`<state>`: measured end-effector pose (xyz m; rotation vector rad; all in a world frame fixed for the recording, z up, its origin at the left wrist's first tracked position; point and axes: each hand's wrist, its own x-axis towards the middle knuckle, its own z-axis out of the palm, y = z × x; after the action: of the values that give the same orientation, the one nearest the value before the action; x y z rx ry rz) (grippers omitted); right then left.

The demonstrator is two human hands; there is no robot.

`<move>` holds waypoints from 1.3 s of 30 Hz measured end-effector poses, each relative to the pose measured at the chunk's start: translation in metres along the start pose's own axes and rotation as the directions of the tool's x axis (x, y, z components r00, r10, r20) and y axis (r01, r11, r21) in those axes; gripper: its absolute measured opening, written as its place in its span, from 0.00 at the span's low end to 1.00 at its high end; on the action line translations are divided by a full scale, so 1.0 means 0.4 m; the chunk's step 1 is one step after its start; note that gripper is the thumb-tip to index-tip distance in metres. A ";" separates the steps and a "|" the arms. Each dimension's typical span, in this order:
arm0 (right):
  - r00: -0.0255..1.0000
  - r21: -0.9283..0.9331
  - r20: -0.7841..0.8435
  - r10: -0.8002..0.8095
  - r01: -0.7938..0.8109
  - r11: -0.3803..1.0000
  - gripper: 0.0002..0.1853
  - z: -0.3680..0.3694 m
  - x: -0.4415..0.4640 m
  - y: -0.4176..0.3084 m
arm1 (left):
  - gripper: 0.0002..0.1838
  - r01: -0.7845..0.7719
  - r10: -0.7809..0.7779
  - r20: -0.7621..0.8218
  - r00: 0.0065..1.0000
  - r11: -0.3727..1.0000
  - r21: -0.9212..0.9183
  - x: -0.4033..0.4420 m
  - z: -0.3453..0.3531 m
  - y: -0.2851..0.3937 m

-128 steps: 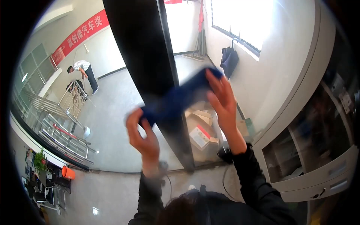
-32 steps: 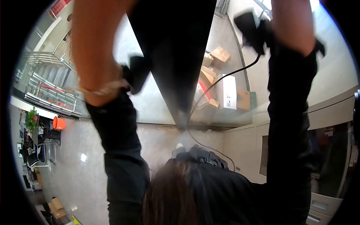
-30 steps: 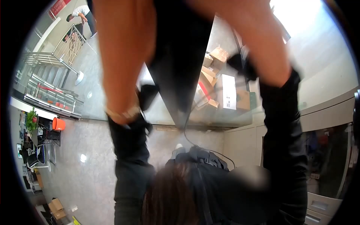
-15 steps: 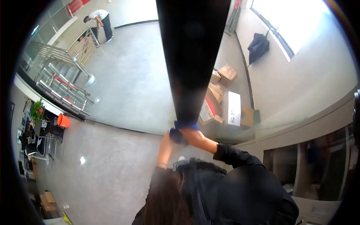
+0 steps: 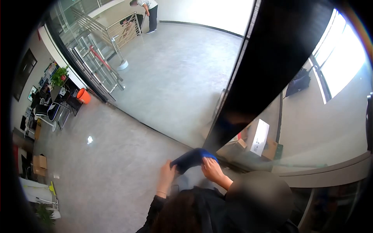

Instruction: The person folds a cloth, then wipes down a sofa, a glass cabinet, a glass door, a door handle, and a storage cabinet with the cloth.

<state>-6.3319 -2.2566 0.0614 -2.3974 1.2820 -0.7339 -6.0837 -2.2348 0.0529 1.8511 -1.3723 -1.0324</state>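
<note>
my left hand [image 5: 166,176] is curled closed on one end of the blue cloth [image 5: 188,161], my right hand [image 5: 211,169] pinches the other end, fingers bent over its brighter blue edge. cloth is held between them, in front of my body, its far side overlapping the foot of the black column [image 5: 268,70] in view; can't tell if they touch. left fingertips are blurry, and i can't make out the cloth's underside. dark hair [image 5: 175,213] and a blurred round shape [image 5: 260,202] cover much of the lower view, right forearm mostly hidden behind the latter; can't tell what it is.

versus the frame half a second ago: cloth was bunched with the hands crowded together at the column foot, now spread out with the hands apart. view has swung, so the column slants to upper right.

further out, right of the column behind glass: white box [image 5: 259,136] by a cardboard box [image 5: 271,149], other boxes partly cut off by the column. umbrella [image 5: 298,83] hangs near the window [image 5: 342,50], partly hidden too. upper left, a person in a striped top [image 5: 149,13] by the railing [image 5: 124,29], another figure half behind it. orange bin [image 5: 83,96] at far left.
</note>
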 end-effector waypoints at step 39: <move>0.686 -0.728 -0.536 -0.492 -0.081 0.681 0.18 -0.224 1.253 -0.415 | 0.18 -0.848 0.719 -0.534 0.445 0.530 0.008 0.820 -0.651 0.434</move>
<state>-6.0397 -2.5899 0.3616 -3.0754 1.8360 -1.6199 -5.8921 -2.5928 0.2547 0.9084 -1.4402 -0.1873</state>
